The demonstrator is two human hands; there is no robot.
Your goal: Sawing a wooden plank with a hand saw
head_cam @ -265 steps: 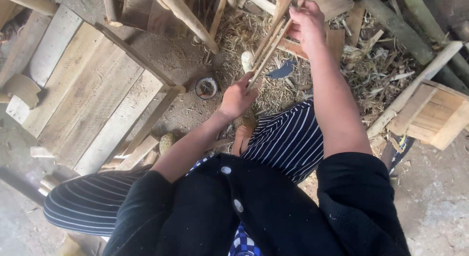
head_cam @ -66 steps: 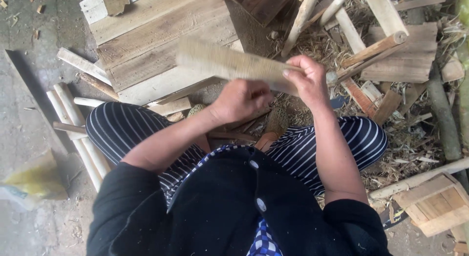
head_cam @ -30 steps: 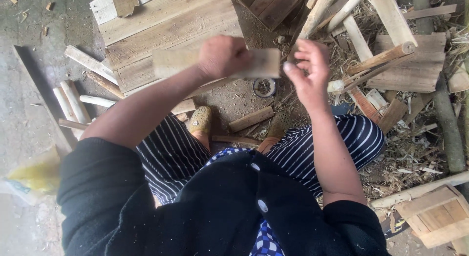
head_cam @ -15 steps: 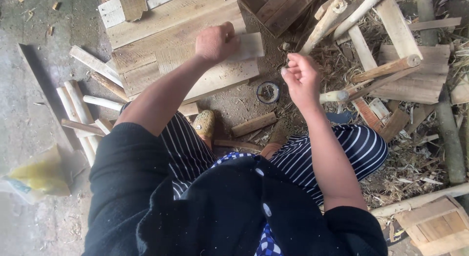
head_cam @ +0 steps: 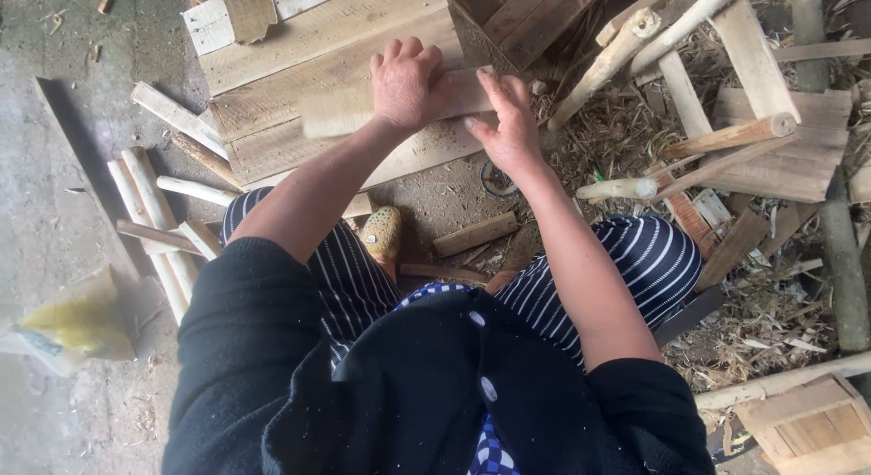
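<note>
1. Floor of grey concrete spreads under me, with straw and wood scraps heaped on my right side.
2. Pallet-like panel of pale boards lies flat on the floor ahead of my knees, and a darker slatted crate stands just beyond it.
3. My striped trousers show on both legs, either side of my black top.
4. Round poles and split sticks lie about, poles to my right, sticks in a loose row to my left.
5. Short flat plank rests across the board panel, its left end blurred; it is the piece I am handling.
6. My left hand lies on top of the plank, knuckles up and fingers curled over its far edge, so this grip is closed on the plank.
7. My right hand sits just beside the left at the plank's right end, fingers stretched out and spread, an open grip that only touches the wood.
8. Small wood offcut lies on the floor between my knees, near a yellow shoe.
</note>
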